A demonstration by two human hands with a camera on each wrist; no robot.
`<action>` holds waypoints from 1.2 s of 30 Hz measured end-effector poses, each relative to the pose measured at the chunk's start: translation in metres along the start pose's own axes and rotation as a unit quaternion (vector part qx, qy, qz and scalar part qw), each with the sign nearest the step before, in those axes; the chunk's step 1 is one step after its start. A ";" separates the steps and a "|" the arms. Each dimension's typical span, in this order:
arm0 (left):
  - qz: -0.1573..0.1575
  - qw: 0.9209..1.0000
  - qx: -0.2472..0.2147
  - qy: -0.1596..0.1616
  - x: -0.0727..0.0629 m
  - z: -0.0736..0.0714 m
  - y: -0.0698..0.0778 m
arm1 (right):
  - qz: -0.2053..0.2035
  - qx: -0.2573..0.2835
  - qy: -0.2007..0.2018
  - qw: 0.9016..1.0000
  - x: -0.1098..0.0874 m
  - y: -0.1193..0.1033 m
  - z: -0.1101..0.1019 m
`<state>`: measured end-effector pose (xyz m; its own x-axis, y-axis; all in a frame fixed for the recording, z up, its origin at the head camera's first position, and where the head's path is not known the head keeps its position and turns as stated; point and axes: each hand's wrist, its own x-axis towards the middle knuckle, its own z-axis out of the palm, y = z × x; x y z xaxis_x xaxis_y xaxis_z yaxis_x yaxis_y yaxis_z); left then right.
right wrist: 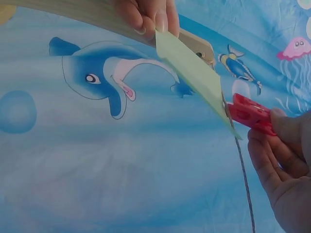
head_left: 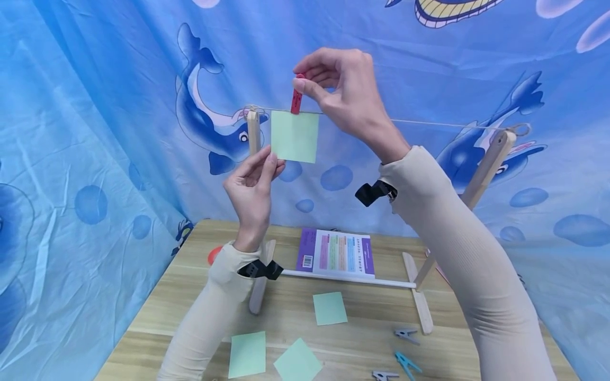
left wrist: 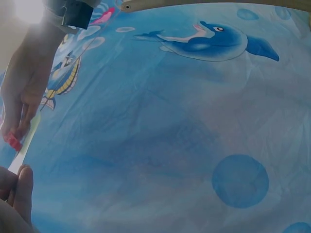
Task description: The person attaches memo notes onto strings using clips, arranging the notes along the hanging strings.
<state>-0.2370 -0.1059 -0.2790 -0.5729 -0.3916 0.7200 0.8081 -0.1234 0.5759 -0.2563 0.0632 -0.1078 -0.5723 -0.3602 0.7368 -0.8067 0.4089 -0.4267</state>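
Observation:
A pale green sticky note is up at the string stretched between two wooden posts. My left hand pinches its lower left corner between thumb and fingers. Above the note, my right hand pinches a red clothespin by its upper end. The clothespin's lower end meets the note's top edge at the string. In the right wrist view, the red clothespin touches string and note together. The left wrist view catches only part of the left hand at its edge.
On the wooden table lie several green notes, one near the middle. Grey clothespins and a blue one lie at front right. A purple-edged booklet lies behind the stand's white crossbar. A wooden post stands right.

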 end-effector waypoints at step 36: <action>-0.014 1.000 -0.002 0.014 -0.007 0.007 -0.001 | 0.057 -0.026 -0.079 0.995 -0.011 0.017 0.006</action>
<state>-0.2347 -0.0962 -0.2819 -0.5919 -0.4140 0.6915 0.7920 -0.1395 0.5944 -0.2648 0.0690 -0.1263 -0.6786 -0.4344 0.5923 -0.7292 0.4954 -0.4721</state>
